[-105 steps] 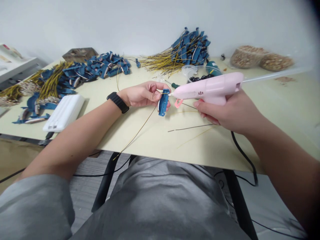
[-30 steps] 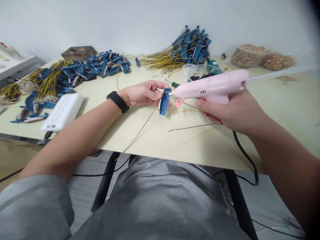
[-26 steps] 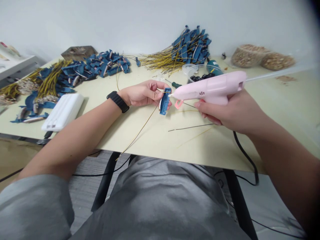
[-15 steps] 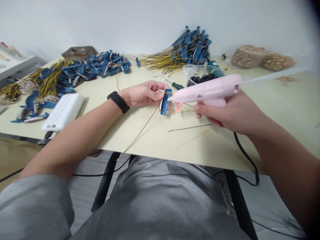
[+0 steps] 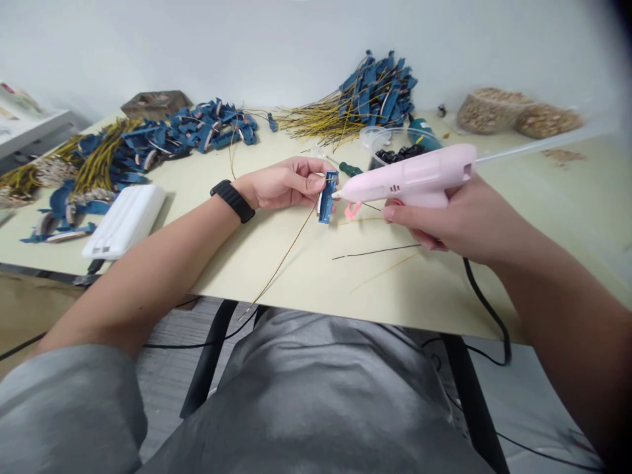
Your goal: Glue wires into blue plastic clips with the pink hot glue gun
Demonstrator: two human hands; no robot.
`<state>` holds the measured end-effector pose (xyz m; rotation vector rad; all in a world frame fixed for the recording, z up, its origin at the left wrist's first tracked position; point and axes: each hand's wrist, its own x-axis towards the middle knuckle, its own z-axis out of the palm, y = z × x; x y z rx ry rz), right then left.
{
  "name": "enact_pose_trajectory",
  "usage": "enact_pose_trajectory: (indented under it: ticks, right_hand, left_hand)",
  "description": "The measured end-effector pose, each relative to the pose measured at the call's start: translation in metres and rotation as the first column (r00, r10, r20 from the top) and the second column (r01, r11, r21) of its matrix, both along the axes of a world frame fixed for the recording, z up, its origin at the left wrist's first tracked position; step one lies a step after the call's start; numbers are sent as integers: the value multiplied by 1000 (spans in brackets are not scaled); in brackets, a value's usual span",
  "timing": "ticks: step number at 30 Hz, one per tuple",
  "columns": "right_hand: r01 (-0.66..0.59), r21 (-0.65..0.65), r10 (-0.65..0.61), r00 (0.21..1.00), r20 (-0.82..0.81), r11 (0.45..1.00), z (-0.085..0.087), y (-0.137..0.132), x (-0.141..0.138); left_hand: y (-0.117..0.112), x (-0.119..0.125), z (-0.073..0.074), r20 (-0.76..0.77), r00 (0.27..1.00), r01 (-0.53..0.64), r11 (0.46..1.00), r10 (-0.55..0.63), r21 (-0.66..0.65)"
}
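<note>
Nearest the front edge of the worktop (image 5: 375, 289), a black power cord (image 5: 486, 309) drops over the edge from beneath the right forearm. The person's left hand (image 5: 284, 184), with a black watch strap (image 5: 232, 201) at the wrist, pinches a small blue piece (image 5: 326, 197) between thumb and fingers, holding it upright just above the middle of the worktop. A thin yellow wire (image 5: 281, 253) trails from that piece toward the front edge. The right hand (image 5: 444, 224) is clenched around the grip of a pink hot glue gun (image 5: 409, 181), its tip right at the blue piece. That tip sits very near the left fingertips (image 5: 311, 184), so a small slip could burn skin or smear glue on them. A tug on the cord could jerk the gun, and a snagged yellow wire could pull the blue piece out of line.

Beyond the hands lie a green-handled screwdriver (image 5: 350, 169) and a clear tub of black bits (image 5: 399, 155). A white box (image 5: 123, 220) sits toward the left edge. Along the back edge, heaps of blue pieces with yellow wires (image 5: 375, 85) lie against the wall.
</note>
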<state>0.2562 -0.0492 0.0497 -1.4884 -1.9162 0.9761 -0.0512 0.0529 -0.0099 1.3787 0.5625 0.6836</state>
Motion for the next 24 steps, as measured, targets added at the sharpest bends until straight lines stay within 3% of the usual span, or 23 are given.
enact_pose_trajectory:
  ticks: [14,24]
  right_hand:
    - [13,17,-14,1000,23,1000,5,-3,-4]
    - [38,38,-39,999,23,999,6,-4,-8]
  left_hand:
    - [-1,5,2,111,994,-29,999,24,41]
    - [-2,5,3,122,981,-153,988,153,-7]
